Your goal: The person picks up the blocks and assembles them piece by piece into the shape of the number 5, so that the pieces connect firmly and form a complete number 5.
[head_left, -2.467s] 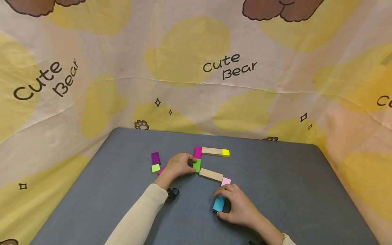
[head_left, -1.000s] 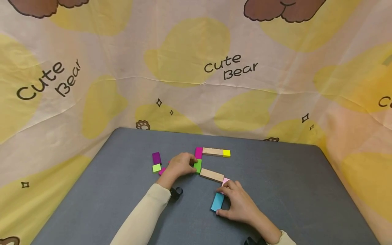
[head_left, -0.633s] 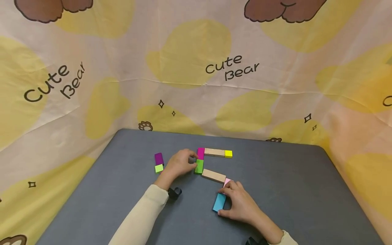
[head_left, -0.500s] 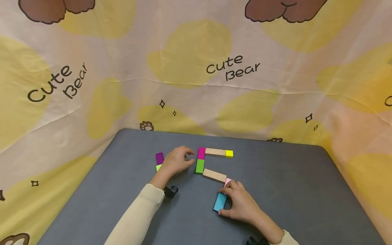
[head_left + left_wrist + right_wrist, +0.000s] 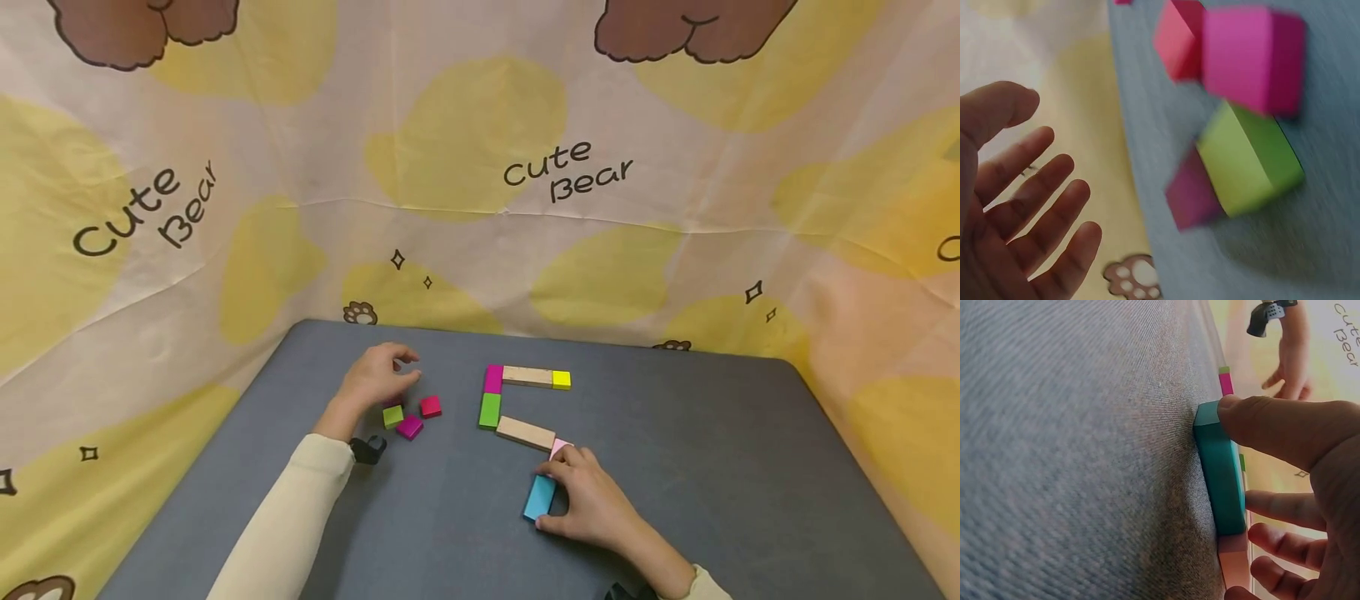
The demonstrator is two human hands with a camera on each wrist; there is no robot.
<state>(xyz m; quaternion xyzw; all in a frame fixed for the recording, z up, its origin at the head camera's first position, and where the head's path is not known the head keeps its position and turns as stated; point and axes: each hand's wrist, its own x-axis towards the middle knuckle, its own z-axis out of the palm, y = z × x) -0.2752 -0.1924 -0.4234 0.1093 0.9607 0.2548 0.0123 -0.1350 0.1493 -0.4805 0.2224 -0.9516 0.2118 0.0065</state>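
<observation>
My right hand [image 5: 588, 504] pinches a blue block [image 5: 540, 497] lying flat on the grey table, thumb at its near end. In the right wrist view the blue block [image 5: 1219, 478] meets a pink block [image 5: 1234, 565]; from the head, fingers partly cover this pink block [image 5: 560, 448]. My left hand [image 5: 375, 375] is off the table with nothing in it, its fingers spread in the left wrist view. Close by lie a lime-green block [image 5: 393, 417], a magenta block [image 5: 410, 428], a red-pink block [image 5: 431, 407] and a purple block [image 5: 1192, 194], mostly hidden from the head.
On the grey table [image 5: 712, 467], a connected line runs from a yellow block [image 5: 561, 380] through a plain wooden block [image 5: 528, 377], a magenta block [image 5: 493, 379] and a green block [image 5: 490, 412] to another wooden block [image 5: 526, 433]. Patterned cloth [image 5: 450, 167] stands behind.
My left hand has let go of the green block and moved left over the loose blocks, uncovering several. The blue block has shifted slightly; my right hand stays at it.
</observation>
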